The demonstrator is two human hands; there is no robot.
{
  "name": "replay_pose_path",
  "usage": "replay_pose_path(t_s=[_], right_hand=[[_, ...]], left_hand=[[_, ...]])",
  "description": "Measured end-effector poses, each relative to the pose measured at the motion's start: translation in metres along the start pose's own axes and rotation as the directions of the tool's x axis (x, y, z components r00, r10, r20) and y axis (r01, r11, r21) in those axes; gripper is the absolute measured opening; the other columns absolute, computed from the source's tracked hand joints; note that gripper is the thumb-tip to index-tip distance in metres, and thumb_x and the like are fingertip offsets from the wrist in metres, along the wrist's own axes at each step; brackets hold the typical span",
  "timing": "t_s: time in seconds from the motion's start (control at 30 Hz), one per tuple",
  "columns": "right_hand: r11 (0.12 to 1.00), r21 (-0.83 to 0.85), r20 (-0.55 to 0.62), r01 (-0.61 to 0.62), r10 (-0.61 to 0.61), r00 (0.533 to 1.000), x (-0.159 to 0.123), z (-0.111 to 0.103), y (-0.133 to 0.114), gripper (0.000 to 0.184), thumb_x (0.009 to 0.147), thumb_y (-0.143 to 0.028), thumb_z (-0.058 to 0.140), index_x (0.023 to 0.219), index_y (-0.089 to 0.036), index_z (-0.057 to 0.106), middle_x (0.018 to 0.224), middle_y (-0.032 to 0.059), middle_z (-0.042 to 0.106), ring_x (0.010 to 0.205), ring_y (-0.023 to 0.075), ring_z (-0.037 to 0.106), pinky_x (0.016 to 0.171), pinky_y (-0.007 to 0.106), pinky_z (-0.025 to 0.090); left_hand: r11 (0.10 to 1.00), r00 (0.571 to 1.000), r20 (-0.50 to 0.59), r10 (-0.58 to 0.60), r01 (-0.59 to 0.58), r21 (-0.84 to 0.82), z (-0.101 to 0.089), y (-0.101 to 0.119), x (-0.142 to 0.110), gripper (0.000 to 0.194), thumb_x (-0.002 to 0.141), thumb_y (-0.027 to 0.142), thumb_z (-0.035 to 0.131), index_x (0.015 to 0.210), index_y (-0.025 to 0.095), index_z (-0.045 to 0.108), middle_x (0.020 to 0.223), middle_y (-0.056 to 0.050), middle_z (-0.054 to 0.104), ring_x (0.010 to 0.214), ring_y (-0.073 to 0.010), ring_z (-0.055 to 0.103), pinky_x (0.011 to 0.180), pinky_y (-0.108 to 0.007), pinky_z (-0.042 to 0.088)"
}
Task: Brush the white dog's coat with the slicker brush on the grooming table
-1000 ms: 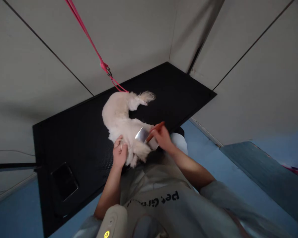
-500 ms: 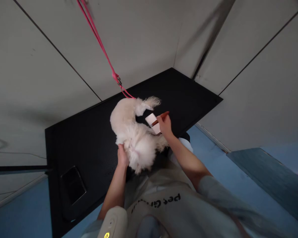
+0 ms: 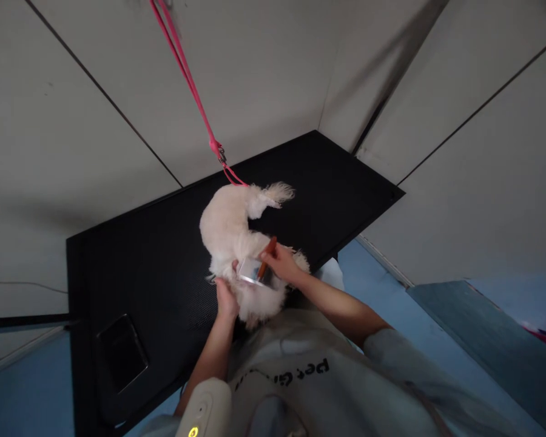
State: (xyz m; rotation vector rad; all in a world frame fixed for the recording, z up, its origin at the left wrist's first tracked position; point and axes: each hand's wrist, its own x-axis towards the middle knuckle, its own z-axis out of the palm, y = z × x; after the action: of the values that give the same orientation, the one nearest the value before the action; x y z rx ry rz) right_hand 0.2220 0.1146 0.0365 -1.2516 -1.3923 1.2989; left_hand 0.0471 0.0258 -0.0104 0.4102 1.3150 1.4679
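A white fluffy dog [image 3: 224, 221] is on a black grooming table [image 3: 341, 182], its body curved and its head end toward me. My right hand [image 3: 283, 263] is closed round the brown handle of a slicker brush [image 3: 250, 271]. The brush's pale, flat head lies over the fur near the dog's head; its bristles are hidden. My left hand [image 3: 226, 299] holds the dog at the left side of its head, with a fingertip showing above the fur and the other fingers mostly hidden.
A pink grooming loop [image 3: 193, 91] with a metal clip runs from above down to the dog's rear. A dark phone-like slab [image 3: 122, 353] lies on the table's left end. Pale wall panels [image 3: 118, 73] stand behind the table. The floor [image 3: 373, 261] is blue.
My right hand has brought the brush left and toward me, from beside the dog onto the fur near its head. My left hand stays on the dog. The view has shifted slightly.
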Motion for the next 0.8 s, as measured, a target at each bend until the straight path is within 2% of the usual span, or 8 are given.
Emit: replay_pose_path(t_s=[0.13,0.2,0.3,0.43,0.47,0.6,0.73,0.8], right_hand=[[1.000,0.027,-0.316,0.001,0.008,0.949,0.006,0.001,0.004,0.031,0.080,-0.050,0.051,0.088,-0.020,0.049,0.082,0.0025,0.059,0.074,0.0159,0.056,0.069,0.030,0.047],[0.998,0.035,-0.182,0.051,-0.044,0.982,0.007,0.006,0.007,0.031,0.079,-0.049,0.054,0.089,-0.021,0.051,0.083,0.0025,0.060,0.074,0.0158,0.056,0.070,0.029,0.047],[0.998,0.049,0.024,-0.031,0.030,0.999,0.014,0.011,0.010,0.030,0.073,-0.048,0.061,0.081,-0.020,0.051,0.075,0.0006,0.059,0.069,0.0153,0.055,0.065,0.029,0.046],[0.989,0.146,-0.334,-0.006,0.055,0.941,0.030,0.003,0.009,0.029,0.079,-0.048,0.052,0.085,-0.020,0.047,0.081,0.0024,0.060,0.071,0.0153,0.056,0.065,0.029,0.046],[0.988,0.149,-0.322,0.041,0.009,0.947,0.030,0.001,0.008,0.029,0.080,-0.048,0.052,0.087,-0.020,0.048,0.082,0.0029,0.061,0.071,0.0154,0.056,0.065,0.029,0.047],[0.995,0.090,0.047,0.041,-0.045,0.998,0.026,0.005,0.004,0.031,0.073,-0.047,0.064,0.082,-0.020,0.052,0.075,0.0007,0.061,0.069,0.0153,0.056,0.065,0.029,0.048],[0.991,0.134,-0.248,0.004,0.030,0.968,0.029,0.005,0.003,0.030,0.079,-0.049,0.055,0.086,-0.020,0.050,0.081,0.0016,0.061,0.070,0.0142,0.056,0.064,0.028,0.048],[0.989,0.144,-0.172,0.042,-0.017,0.985,0.029,0.006,0.005,0.030,0.079,-0.047,0.056,0.089,-0.020,0.051,0.083,0.0022,0.062,0.071,0.0141,0.057,0.064,0.028,0.048]], left_hand=[[0.991,0.999,0.016,-0.035,0.036,-0.132,-0.001,-0.001,0.000,0.080,0.067,0.084,0.047,0.110,0.020,0.068,0.102,-0.009,0.071,0.104,-0.0270,0.064,0.085,-0.036,0.053],[0.985,0.999,0.012,-0.042,0.044,-0.165,-0.002,-0.001,0.002,0.081,0.064,0.085,0.050,0.108,0.020,0.069,0.101,-0.009,0.071,0.104,-0.0281,0.064,0.086,-0.036,0.053],[0.987,0.999,-0.003,-0.046,0.045,-0.157,-0.005,0.000,0.006,0.081,0.067,0.084,0.047,0.113,0.020,0.067,0.105,-0.010,0.070,0.106,-0.0288,0.063,0.087,-0.038,0.052],[0.999,0.999,0.030,0.035,-0.035,-0.026,-0.011,0.003,0.010,0.083,0.072,0.079,0.049,0.128,0.019,0.058,0.118,-0.012,0.066,0.118,-0.0296,0.058,0.093,-0.038,0.050],[0.996,0.996,0.027,0.084,-0.085,0.025,-0.012,0.004,0.011,0.079,0.074,0.075,0.051,0.131,0.020,0.056,0.123,-0.012,0.064,0.122,-0.0290,0.054,0.095,-0.037,0.049],[0.943,0.963,0.013,0.269,-0.267,0.197,-0.008,0.007,0.013,0.073,0.077,0.053,0.066,0.140,0.023,0.047,0.143,-0.009,0.049,0.134,-0.0259,0.043,0.109,-0.035,0.036],[0.894,0.944,-0.008,0.329,-0.308,0.327,0.002,0.010,0.014,0.081,0.074,0.037,0.073,0.145,0.019,0.039,0.149,-0.012,0.040,0.137,-0.0266,0.038,0.116,-0.037,0.024],[0.880,0.941,0.008,0.338,-0.319,0.353,0.004,0.011,0.014,0.083,0.074,0.034,0.073,0.146,0.017,0.036,0.150,-0.014,0.038,0.138,-0.0272,0.036,0.117,-0.038,0.023]])
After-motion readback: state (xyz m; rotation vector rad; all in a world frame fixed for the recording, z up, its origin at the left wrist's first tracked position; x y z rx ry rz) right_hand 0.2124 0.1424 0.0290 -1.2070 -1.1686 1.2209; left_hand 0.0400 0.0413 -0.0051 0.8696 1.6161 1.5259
